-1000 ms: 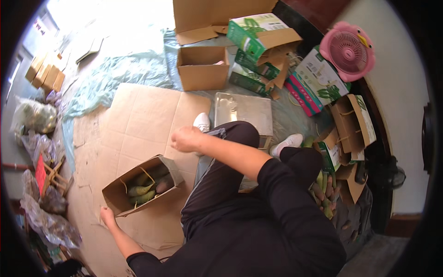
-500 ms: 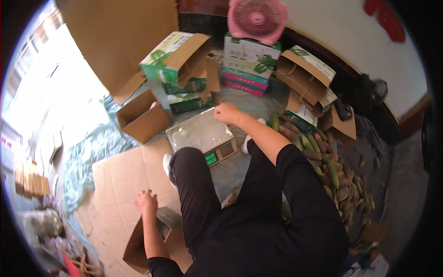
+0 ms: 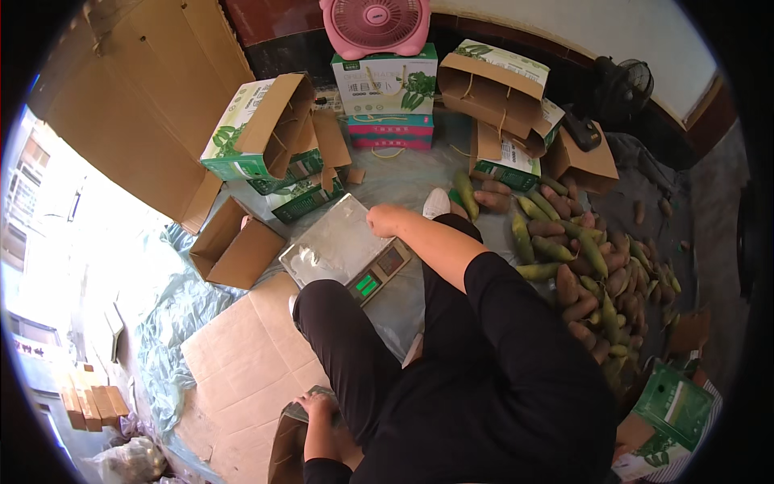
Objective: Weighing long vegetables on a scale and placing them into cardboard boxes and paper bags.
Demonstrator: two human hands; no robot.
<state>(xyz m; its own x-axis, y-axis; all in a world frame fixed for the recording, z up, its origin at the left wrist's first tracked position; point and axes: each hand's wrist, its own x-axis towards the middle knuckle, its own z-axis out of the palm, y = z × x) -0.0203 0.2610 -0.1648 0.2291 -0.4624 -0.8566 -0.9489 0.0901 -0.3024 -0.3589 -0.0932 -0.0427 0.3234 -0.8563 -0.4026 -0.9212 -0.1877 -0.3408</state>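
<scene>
Between my knees lies a digital scale (image 3: 330,239) with a bare metal platform and a lit green display. My right hand (image 3: 385,219) is closed at the platform's right edge, its fingers curled over the rim. Down by my left leg, my left hand (image 3: 316,403) grips the upper edge of an open cardboard box (image 3: 284,440), partly hidden by my arm and leg. A flattened cardboard sheet (image 3: 242,347) lies on the floor beside that box. Another small open carton (image 3: 239,246) stands left of the scale.
A pile of green radishes and brownish-red tubers (image 3: 597,274) spreads at right. Printed gift cartons (image 3: 258,129) and stacked open boxes (image 3: 500,89) stand at the back. A pink fan (image 3: 376,20) tops a carton. Blue plastic sheeting (image 3: 165,323) covers floor at left.
My left hand has come down from open air onto the box edge, and its fingers have closed. My right hand stays at the scale's edge. The view has shifted toward the right.
</scene>
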